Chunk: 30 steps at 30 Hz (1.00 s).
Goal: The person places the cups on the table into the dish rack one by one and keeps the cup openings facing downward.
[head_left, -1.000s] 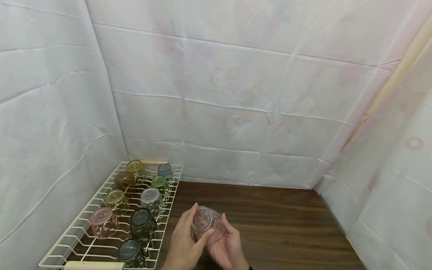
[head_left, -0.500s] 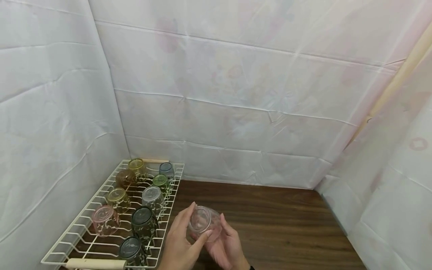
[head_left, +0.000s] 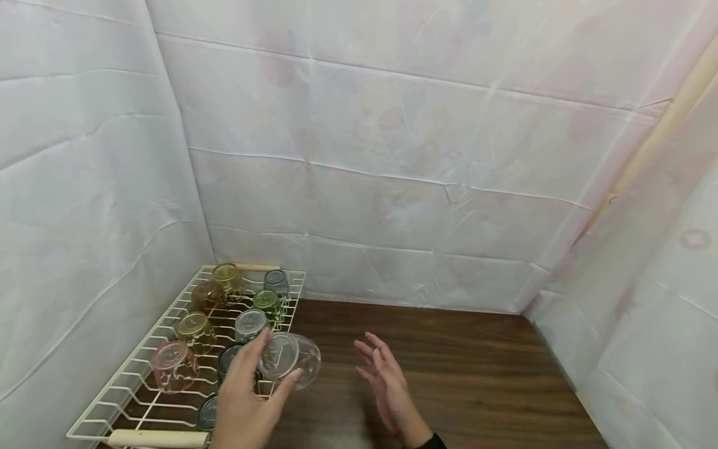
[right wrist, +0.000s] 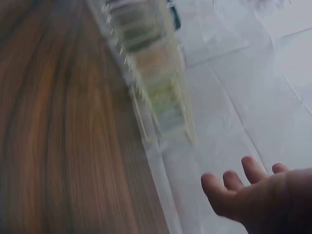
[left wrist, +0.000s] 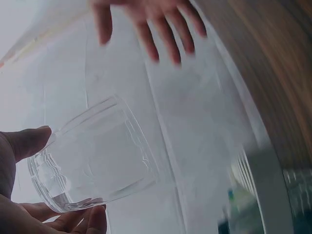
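Observation:
A clear glass cup (head_left: pixel 300 362) is tilted on its side in my left hand (head_left: pixel 247 390), thumb on one side and fingers on the other near its base. In the left wrist view the same glass cup (left wrist: pixel 97 156) shows its rim pointing away from the palm. My right hand (head_left: pixel 389 390) is apart from the cup, to its right over the table, with fingers extended and nothing in it. The left hand and cup overlap the near right part of a white wire rack (head_left: pixel 131 380), partly hiding two dark glasses there.
Several upside-down coloured glasses stand on the rack, among them a pink glass (head_left: pixel 174 368), a yellow glass (head_left: pixel 196 333) and a green glass (head_left: pixel 266 302). The rack has a wooden handle (head_left: pixel 159 438). Dark wood table (head_left: pixel 477 368) lies to the right; white sheeting (head_left: pixel 392 156) encloses it.
Both hands held the cup before. The right hand has let go of it and moved slightly right; the left hand has carried the cup left, toward the rack.

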Tool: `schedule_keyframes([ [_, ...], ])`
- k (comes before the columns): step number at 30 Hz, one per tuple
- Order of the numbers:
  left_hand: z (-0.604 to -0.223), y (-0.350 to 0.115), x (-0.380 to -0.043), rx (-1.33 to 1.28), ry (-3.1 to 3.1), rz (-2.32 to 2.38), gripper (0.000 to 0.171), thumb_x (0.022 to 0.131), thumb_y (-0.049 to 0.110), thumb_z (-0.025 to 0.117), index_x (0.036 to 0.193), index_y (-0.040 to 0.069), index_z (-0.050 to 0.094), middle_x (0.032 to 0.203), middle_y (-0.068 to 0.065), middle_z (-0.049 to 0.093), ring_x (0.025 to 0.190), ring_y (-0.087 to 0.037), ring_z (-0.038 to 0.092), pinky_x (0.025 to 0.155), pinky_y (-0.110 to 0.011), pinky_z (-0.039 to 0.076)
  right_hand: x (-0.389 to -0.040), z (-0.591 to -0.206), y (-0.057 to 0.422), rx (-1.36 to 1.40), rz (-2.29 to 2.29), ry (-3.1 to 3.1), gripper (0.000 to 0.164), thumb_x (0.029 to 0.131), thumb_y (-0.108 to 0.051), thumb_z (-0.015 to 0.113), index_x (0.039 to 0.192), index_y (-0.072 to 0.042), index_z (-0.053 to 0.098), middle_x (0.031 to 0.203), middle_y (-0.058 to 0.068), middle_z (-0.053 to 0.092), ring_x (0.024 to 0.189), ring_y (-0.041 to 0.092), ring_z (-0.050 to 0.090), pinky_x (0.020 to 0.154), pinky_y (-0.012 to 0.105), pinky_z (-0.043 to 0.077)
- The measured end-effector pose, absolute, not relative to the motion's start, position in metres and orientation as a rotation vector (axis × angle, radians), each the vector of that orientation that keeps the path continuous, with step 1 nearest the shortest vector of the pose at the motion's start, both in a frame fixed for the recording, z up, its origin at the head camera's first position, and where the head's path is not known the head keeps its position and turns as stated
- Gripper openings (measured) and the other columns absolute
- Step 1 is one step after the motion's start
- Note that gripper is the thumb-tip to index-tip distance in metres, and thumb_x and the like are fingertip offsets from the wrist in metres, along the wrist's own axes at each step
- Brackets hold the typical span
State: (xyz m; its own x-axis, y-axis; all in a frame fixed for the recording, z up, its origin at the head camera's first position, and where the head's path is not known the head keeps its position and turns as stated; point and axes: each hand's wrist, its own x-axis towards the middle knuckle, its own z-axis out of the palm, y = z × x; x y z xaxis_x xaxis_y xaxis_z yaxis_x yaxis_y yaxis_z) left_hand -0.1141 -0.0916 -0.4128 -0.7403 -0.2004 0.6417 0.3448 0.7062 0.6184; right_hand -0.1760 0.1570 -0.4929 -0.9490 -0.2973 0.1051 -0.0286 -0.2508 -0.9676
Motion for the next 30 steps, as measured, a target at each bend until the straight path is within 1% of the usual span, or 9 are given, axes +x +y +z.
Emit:
schedule_keyframes([
  [3,-0.412,-0.111,-0.114,-0.046,-2.164,-0.997,0.095,0.067,0.009,0.101,0.152,0.013,0.059,0.133,-0.013,0.071,0.118,-0.005,0.058,0.101,-0.003,0.035,-0.183,-0.495,0.165,-0.325,-2.324,2.045,0.056,0.118,-0.030,0.036,0.165,-0.001,0.027,0.164,0.025,0.043,0.159,0.048,0.025,0.126,0.062,0.033],
  [6,-0.412,-0.132,-0.113,0.014,-2.129,-0.993,0.098,0.066,0.006,0.100,0.154,0.015,0.058,0.134,-0.016,0.070,0.119,0.015,0.046,0.100,0.002,0.029,-0.189,-0.496,0.176,-0.227,-2.302,2.315,0.053,0.116,-0.024,0.045,0.163,-0.002,0.033,0.161,0.025,0.049,0.155,0.047,0.036,0.121,0.047,0.039],
  [8,-0.412,-0.146,-0.110,0.049,-2.095,-0.992,0.101,0.065,0.003,0.099,0.155,0.017,0.057,0.135,-0.019,0.069,0.118,0.021,0.040,0.099,0.003,0.030,-0.191,-0.496,0.185,-0.162,-2.268,2.454,0.054,0.115,-0.023,0.048,0.164,-0.005,0.035,0.159,0.023,0.052,0.153,0.044,0.041,0.119,0.042,0.040],
  [12,-0.412,-0.173,-0.102,0.144,-2.001,-1.029,0.102,0.061,-0.004,0.097,0.153,0.019,0.060,0.129,0.010,0.069,0.112,0.021,0.046,0.098,0.004,0.032,-0.192,-0.496,0.202,-0.067,-2.223,2.580,0.055,0.115,-0.026,0.050,0.165,-0.011,0.034,0.159,0.020,0.053,0.151,0.042,0.044,0.121,0.045,0.041],
  [15,-0.413,-0.190,-0.096,0.249,-1.957,-1.038,0.098,0.062,-0.005,0.095,0.152,0.019,0.062,0.118,0.036,0.053,0.102,0.020,0.048,0.091,0.003,0.034,-0.192,-0.499,0.212,-0.006,-2.230,2.597,0.054,0.115,-0.028,0.049,0.165,-0.010,0.034,0.158,0.022,0.054,0.151,0.042,0.044,0.122,0.049,0.042],
  [20,-0.421,-0.218,-0.093,0.387,-1.964,-1.048,0.085,0.069,0.001,0.093,0.149,0.012,0.064,0.108,0.044,0.046,0.097,0.021,0.047,0.082,0.003,0.032,-0.192,-0.502,0.224,0.090,-2.319,2.538,0.053,0.116,-0.028,0.048,0.163,-0.009,0.035,0.154,0.017,0.057,0.151,0.036,0.043,0.124,0.060,0.034],
  [25,-0.429,-0.243,-0.096,0.493,-2.070,-1.068,0.078,0.074,0.010,0.094,0.146,0.006,0.064,0.097,0.040,0.050,0.091,0.022,0.047,0.077,0.004,0.034,-0.190,-0.503,0.232,0.086,-2.432,2.447,0.053,0.116,-0.027,0.047,0.163,-0.008,0.034,0.143,-0.004,0.060,0.147,0.021,0.040,0.126,0.067,0.026],
  [28,-0.434,-0.249,-0.097,0.558,-2.065,-1.094,0.078,0.076,0.012,0.093,0.148,0.004,0.062,0.111,0.013,0.069,0.093,0.023,0.044,0.079,0.003,0.032,-0.188,-0.502,0.235,0.061,-2.439,2.428,0.052,0.116,-0.026,0.046,0.163,-0.007,0.033,0.143,-0.008,0.061,0.143,0.011,0.042,0.127,0.065,0.025],
  [30,-0.437,-0.250,-0.096,0.620,-2.062,-1.099,0.081,0.079,0.015,0.092,0.152,0.006,0.059,0.129,-0.010,0.071,0.096,0.024,0.039,0.082,0.001,0.029,-0.186,-0.501,0.237,0.047,-2.452,2.413,0.050,0.116,-0.026,0.045,0.162,-0.007,0.034,0.144,-0.007,0.061,0.140,0.005,0.044,0.126,0.054,0.028],
])
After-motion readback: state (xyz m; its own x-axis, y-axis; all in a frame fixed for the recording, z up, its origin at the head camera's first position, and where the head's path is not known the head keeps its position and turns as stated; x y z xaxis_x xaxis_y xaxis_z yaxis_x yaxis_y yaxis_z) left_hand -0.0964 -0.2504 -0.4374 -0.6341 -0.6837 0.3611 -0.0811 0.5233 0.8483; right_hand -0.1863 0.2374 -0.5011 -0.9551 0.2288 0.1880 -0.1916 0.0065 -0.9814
